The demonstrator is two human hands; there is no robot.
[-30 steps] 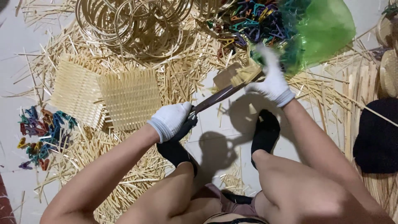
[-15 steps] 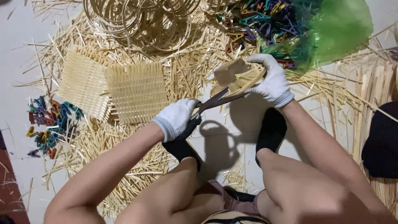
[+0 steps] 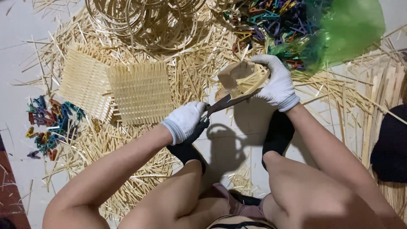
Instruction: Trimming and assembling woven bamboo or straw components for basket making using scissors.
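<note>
Both hands wear white knit gloves. My left hand (image 3: 185,120) grips the dark handles of a pair of scissors (image 3: 218,107), whose blades point up to the right. My right hand (image 3: 276,82) holds a small woven bamboo piece (image 3: 237,78) with a curved rim, just above the blades. The blade tips meet the lower edge of that piece. My bare knees and black socks sit below the hands on the white tiled floor.
Two flat woven bamboo mats (image 3: 140,91) lie to the left on scattered bamboo strips. Coiled bamboo rings (image 3: 144,19) sit at the top. Coloured clips lie in a pile (image 3: 51,125) at left and by a green plastic bag (image 3: 343,29) at upper right. A dark object (image 3: 392,146) is at right.
My right hand has turned the woven piece and brought it down onto the scissor blades. The left hand stays on the scissor handles, shifted slightly right.
</note>
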